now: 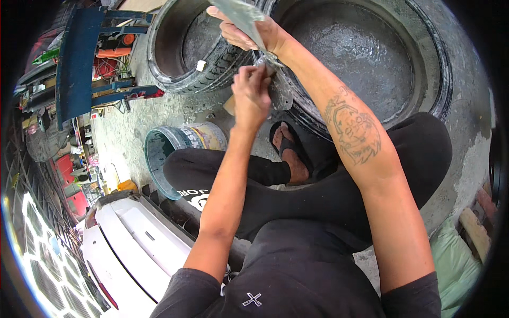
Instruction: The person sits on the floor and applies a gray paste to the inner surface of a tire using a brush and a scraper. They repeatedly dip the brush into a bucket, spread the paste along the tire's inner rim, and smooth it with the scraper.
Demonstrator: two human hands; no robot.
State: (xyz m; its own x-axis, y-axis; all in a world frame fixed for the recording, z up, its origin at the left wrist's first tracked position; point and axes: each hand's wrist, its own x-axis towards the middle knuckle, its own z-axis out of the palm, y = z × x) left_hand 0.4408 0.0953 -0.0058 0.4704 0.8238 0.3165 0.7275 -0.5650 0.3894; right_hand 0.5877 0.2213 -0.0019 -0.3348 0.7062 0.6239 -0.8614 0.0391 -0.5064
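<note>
My right hand (253,36), reached out at the top of the view, is closed around a flat grey piece (243,15) whose surface looks wet or dusty. Just below it, my left hand (251,94) is closed with its fingertips at the lower end of that piece; what lies inside its fingers is hidden. Beside the left fingers, a shiny grey metal plate (282,96) shows, partly covered by the hand. Both hands are above the gap between a smaller tyre (214,74) and a larger tyre (442,58), each with a grey, wet-looking inside.
Left of my knee, a teal bucket (159,159) lies tipped on the concrete floor (127,114). A blue metal frame (79,63) stands at the upper left. A white car part (138,233) is at the lower left, and a pale green sack (453,265) at the lower right.
</note>
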